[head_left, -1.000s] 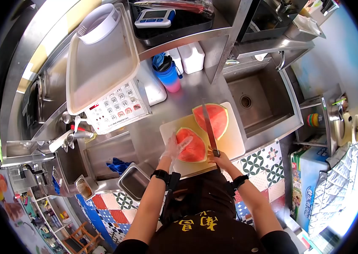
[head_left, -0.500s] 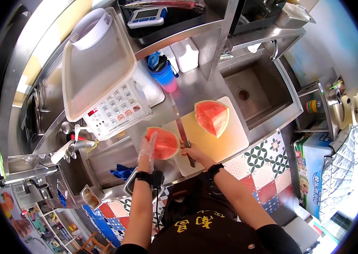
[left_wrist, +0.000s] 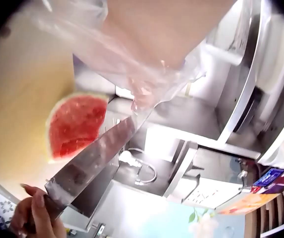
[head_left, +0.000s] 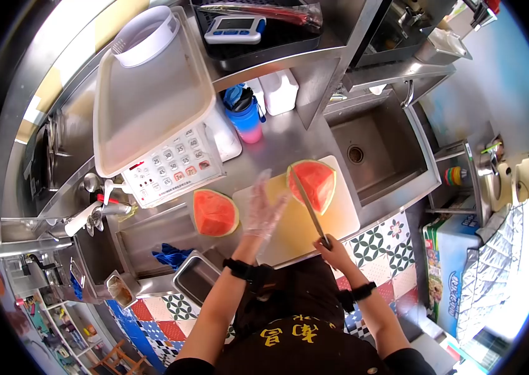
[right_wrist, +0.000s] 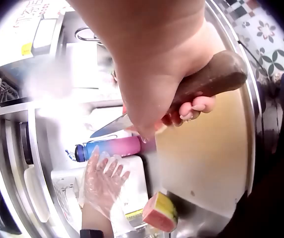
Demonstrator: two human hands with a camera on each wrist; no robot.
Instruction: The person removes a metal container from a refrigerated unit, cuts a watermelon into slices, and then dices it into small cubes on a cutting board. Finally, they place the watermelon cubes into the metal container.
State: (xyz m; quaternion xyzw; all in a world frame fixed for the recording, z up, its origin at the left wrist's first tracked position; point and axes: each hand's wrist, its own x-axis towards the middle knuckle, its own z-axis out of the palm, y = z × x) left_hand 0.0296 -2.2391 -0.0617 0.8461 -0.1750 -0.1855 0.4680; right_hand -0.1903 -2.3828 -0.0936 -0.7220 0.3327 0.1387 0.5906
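In the head view the right hand grips the handle of a long knife, its blade over or against the watermelon piece on the right part of the cutting board. The gloved left hand is over the board's left part with fingers spread, holding nothing. A second watermelon piece rests on the steel counter left of the board. The right wrist view shows the right hand curled round the brown knife handle and the clear plastic glove on the left hand.
A sink lies right of the board. Behind are a blue and pink bottle and a white machine with numbered buttons under a large tray. A metal container and blue cloth are at front left.
The left hand has let go of one watermelon piece, now on the counter left of the board, and moved right. The right hand has carried the knife right to the other piece.
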